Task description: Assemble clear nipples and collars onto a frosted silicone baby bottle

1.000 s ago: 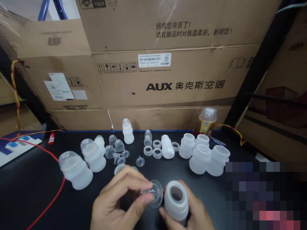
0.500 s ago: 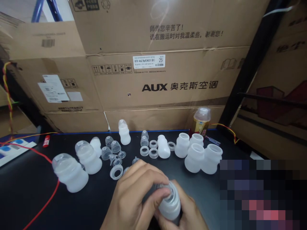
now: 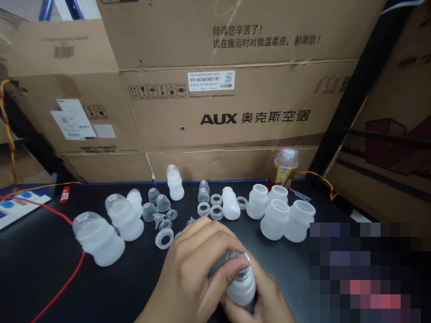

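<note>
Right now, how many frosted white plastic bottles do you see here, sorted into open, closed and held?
Open-mouthed frosted white plastic bottles: 4
Frosted white plastic closed bottles with tops on: 5
Frosted white plastic bottle in hand, between left hand and right hand: 1
Total: 10

Cardboard boxes point(image 3: 235, 107), red wire point(image 3: 63, 287), red lighter point(image 3: 64, 194), drink bottle point(image 3: 285, 167)

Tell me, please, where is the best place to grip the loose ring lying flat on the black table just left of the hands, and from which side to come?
Probably from straight above. The loose ring lies flat with its hole up, so a pinch across the rim, or one fingertip inside the hole and one outside, should hold it. The left hand is nearest; the right hand holds the bottle.
</note>
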A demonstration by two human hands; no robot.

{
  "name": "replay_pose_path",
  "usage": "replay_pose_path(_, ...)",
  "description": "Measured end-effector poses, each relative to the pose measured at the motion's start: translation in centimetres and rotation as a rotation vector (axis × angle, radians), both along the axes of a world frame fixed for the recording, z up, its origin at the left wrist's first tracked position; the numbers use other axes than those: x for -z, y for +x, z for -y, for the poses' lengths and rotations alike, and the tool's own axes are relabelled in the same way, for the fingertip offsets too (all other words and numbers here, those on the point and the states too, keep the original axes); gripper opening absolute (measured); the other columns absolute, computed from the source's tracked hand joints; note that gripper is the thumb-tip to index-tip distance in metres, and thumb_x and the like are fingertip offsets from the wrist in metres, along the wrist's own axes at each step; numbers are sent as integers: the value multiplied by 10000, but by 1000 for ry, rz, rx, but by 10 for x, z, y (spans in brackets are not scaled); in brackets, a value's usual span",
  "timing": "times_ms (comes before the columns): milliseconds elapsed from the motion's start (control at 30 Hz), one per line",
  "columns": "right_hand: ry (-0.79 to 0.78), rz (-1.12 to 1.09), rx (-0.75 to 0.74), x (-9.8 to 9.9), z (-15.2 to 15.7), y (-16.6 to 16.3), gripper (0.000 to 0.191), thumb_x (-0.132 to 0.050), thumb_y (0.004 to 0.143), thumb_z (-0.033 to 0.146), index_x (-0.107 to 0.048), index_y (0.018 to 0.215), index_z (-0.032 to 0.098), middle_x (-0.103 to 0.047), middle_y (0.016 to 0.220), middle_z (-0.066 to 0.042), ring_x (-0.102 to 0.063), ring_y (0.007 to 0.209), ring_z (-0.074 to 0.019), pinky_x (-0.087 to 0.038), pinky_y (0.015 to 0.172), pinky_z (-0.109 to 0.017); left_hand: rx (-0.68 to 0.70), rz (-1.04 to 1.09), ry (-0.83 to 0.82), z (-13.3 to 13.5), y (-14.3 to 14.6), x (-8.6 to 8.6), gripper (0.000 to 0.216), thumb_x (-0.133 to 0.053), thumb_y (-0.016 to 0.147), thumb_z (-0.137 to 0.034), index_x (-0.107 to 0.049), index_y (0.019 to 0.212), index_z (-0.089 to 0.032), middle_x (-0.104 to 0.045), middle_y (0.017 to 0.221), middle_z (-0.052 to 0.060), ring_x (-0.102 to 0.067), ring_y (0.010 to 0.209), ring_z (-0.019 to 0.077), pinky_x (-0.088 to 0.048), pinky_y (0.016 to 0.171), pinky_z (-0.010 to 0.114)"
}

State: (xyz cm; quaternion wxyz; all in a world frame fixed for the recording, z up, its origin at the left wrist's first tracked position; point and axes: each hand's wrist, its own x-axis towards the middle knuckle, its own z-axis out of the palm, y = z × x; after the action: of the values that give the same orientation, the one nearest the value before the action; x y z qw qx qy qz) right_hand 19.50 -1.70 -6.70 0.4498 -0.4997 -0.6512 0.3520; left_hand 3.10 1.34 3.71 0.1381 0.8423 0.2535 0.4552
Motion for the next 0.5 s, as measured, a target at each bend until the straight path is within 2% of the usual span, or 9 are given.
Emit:
replay_pose_path(167, 5, 8, 18, 2, 0, -1, 199, -651, 857, 372, -637, 1010, 246, -860, 1029, -94, -843, 940, -290, -643, 858, -345, -16, -13, -48, -2, 1, 9, 63, -651, 1057, -196, -658, 1020, -246, -721, 910, -12, -634, 823, 181, -462, 782, 343)
replay_pose_path(233, 24, 17, 13, 2, 0, -1, 186, -642, 859, 363, -639, 1005, 248, -848, 976, -74, -841, 940, -282, -643, 858, -336, -13, -19, -44, -3, 0, 10, 61, -645, 1058, -204, -658, 1013, -243, -713, 901, -7, -627, 810, 183, -462, 774, 340)
replay_pose_path(333, 51, 50, 10, 0, 0, 1, 149, -640, 872, 347, -638, 994, 260, -772, 779, -17, -833, 904, -273, -642, 821, -311, -1, -42, -33, -3, 0, 8, 62, -658, 1035, -183, -669, 1000, -233, -718, 891, 6, -634, 798, 189, -471, 762, 340)
replay_pose_path(433, 47, 79, -4, -1, 0, 3, 153, -631, 852, 304, -627, 1000, 266, -741, 757, -3, -820, 857, -269, -628, 757, -296, -12, -10, -2, -2, 2, 7, 52, -674, 1005, -182, -677, 972, -222, -720, 868, 14, -633, 767, 186, -477, 733, 341)
replay_pose_path(500, 27, 91, -23, -1, 0, 5, 206, -618, 813, 266, -615, 1019, 265, -734, 761, 1, -822, 897, -290, -625, 784, -316, -28, 26, -1, -1, 4, 8, 56, -739, 952, -197, -686, 955, -214, -718, 848, 15, -632, 747, 183, -488, 708, 337)
